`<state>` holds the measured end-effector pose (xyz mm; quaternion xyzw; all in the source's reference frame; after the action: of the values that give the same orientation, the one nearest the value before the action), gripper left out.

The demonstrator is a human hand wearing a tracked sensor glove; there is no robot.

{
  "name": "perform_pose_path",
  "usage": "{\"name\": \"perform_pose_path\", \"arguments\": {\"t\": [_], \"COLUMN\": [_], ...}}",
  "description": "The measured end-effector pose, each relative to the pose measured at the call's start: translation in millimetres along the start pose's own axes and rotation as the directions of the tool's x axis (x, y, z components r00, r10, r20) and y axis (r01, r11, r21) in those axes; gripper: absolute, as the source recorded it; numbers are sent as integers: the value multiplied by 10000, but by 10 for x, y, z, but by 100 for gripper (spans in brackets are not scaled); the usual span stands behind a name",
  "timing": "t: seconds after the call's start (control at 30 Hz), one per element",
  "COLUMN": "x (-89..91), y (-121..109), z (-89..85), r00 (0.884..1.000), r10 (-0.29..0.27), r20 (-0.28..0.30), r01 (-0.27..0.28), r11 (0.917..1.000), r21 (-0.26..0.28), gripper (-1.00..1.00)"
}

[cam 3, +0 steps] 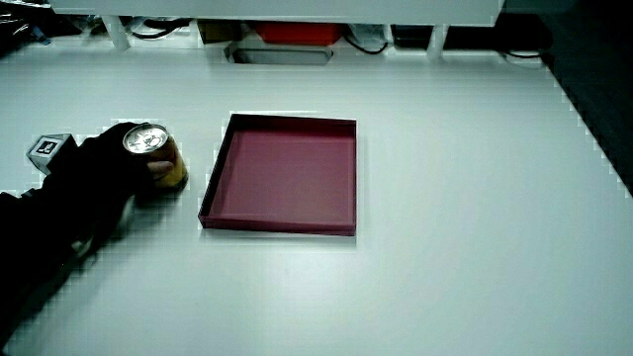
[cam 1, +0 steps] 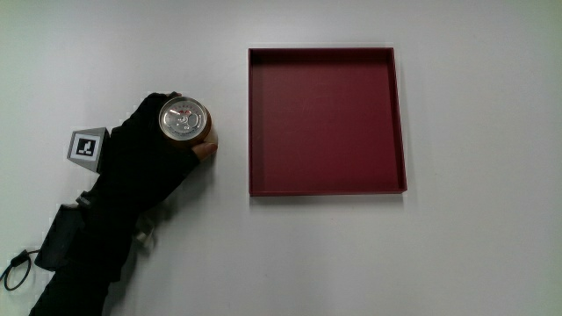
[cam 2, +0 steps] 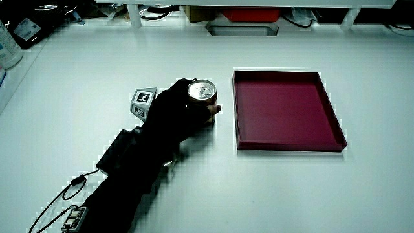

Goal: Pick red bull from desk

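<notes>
Where the white, matte table point(cam 1: 457, 254) spreads out smooth and bare, a slim round drink can point(cam 1: 185, 121) stands upright on it, just beside the dark red tray point(cam 1: 400, 123) but apart from it, with a strip of tabletop between the two. The can's top is a silvery metal disc with a pull tab, seen as a full circle in the main view; in a side view its wall shows as a warm golden-orange band point(cam 3: 174, 166), and no print can be read on it. The hand point(cam 1: 145, 154), in a soft black fabric glove, is wrapped around the can from the side away from the tray: the gloved fingers curl over the can's edge farther from the person, and a bare thumb tip point(cam 1: 205, 151) presses the wall on the nearer side, so the grip is closed on the can. Whether the can's base is touching the table or just off it cannot be told. On the back of the hand sits a small pale cube point(cam 1: 87, 147) bearing a black-and-white square pattern, its faces flat and sharp-edged. The black-sleeved forearm point(cam 1: 83, 254) runs from the hand toward the person, with a thin dark cable point(cam 1: 16, 268) looping on the table beside it. The tray is square and shallow, with thin upright walls and a flat, faintly scuffed floor, in both side views point(cam 2: 336, 129) point(cam 3: 341, 229).
</notes>
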<state>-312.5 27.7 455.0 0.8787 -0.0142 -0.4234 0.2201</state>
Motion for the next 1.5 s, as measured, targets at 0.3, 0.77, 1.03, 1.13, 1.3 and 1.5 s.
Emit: {"name": "perform_pose_path", "arguments": {"t": [0.3,0.77,1.03,1.13,1.3,1.5], "x": [37,141,101,98,107,97], "y": [437,699,695,683,667,630], "z": [-161,-423,-433,-422,-415,-417], "r00": [9854,9409,9248,9108,9141,9135], "r10": [-732,-1618,-1893,-2044,-2116,-2431], "r20": [1538,2976,3301,3588,3459,3261], "r01": [776,1702,1715,1702,1663,1809], "r11": [9967,9854,9817,9775,9736,9609], "r21": [-229,-25,827,1248,1561,2097], "gripper": [0,0,20,35,60,90]}}
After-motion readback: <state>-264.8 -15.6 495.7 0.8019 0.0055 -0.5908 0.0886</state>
